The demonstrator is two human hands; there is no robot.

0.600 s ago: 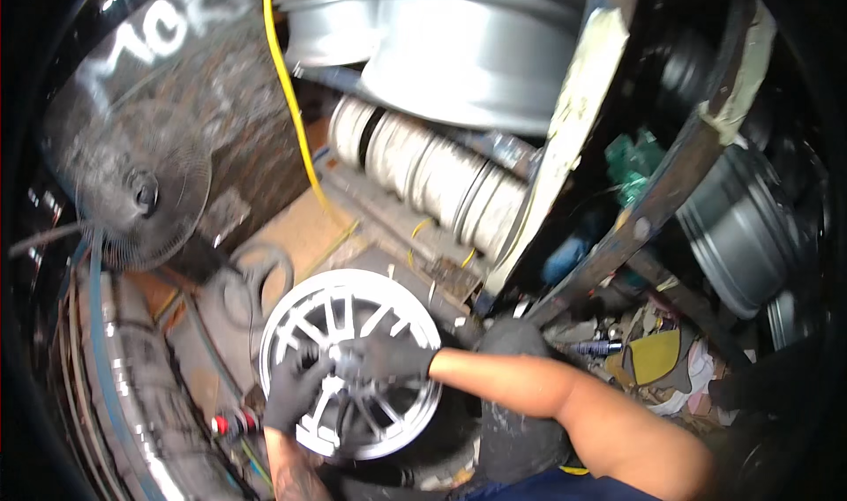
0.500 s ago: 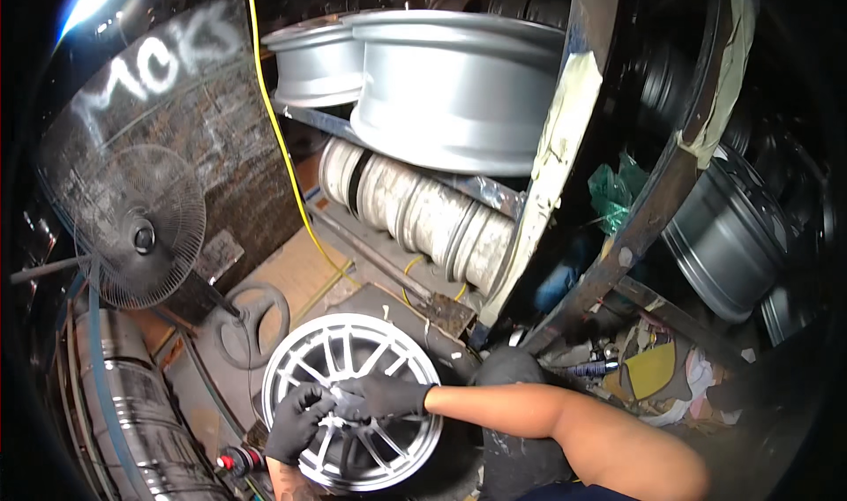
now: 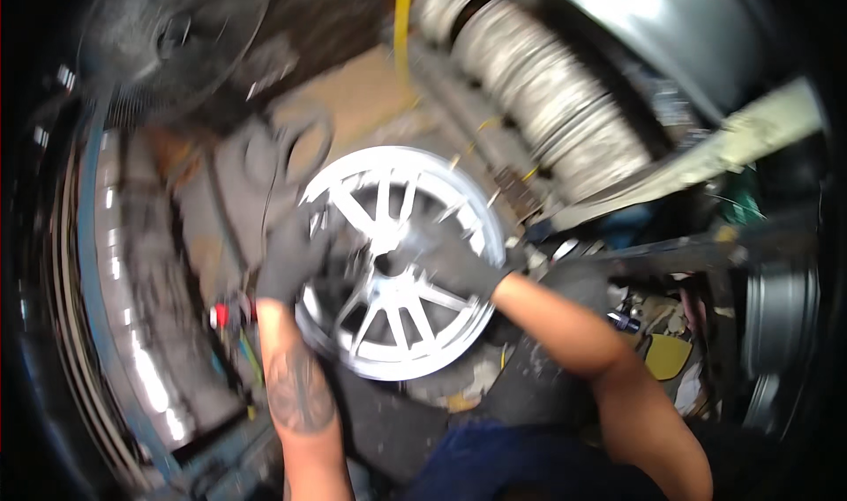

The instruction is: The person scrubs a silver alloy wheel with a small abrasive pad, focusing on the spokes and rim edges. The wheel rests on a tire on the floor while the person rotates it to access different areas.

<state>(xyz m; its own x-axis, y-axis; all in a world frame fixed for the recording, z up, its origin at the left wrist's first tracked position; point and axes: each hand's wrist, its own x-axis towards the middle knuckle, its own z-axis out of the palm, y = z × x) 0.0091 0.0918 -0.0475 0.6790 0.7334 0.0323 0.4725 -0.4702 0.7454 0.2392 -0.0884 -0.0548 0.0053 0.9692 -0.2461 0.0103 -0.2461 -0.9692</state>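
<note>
A silver multi-spoke wheel rim point(image 3: 388, 374) lies before me, its face turned up and its round centre hole showing. My left hand point(image 3: 296, 256), in a dark glove, is at the left edge of the rim. Over the spokes right of the hub is my right hand point(image 3: 459, 261), gloved the same way. Motion smears the fingers of both hands, so their closure and anything small in them cannot be made out.
A red-and-black tool point(image 3: 231, 314) lies left of my left forearm. Dull rims point(image 3: 551, 91) sit in a row on a rack beyond. A fan point(image 3: 172, 38) stands at the far left, and a yellow cable point(image 3: 403, 25) hangs behind. Litter point(image 3: 668, 357) lies to the right.
The view has tilted down and swung, so the wheel rim appears higher. My hands were close together near the hub, a dark grey piece by the right one; now they are apart, left hand at the edge.
</note>
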